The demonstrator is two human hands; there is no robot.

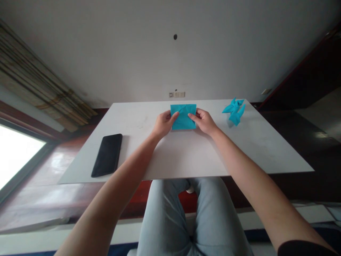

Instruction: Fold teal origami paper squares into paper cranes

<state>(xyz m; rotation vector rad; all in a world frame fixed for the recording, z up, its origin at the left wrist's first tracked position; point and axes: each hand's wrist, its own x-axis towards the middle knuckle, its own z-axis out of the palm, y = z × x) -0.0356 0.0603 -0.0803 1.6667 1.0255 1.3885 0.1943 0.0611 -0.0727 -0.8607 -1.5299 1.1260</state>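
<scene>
A creased blue sheet of paper (183,119), roughly rectangular, is held up between my two hands over the far middle of the white table. My left hand (164,124) pinches its left side, thumb on the face towards me and fingers behind. On the right side, my right hand (204,120) grips it the same way, with the thumb lying on the front. The fingers behind the paper are partly hidden.
Folded blue paper figures (234,111) stand at the far right of the white table (186,156). A black phone (107,155) lies near the left edge. Behind the table rises a wall with sockets (177,95); a curtain (39,78) hangs at left.
</scene>
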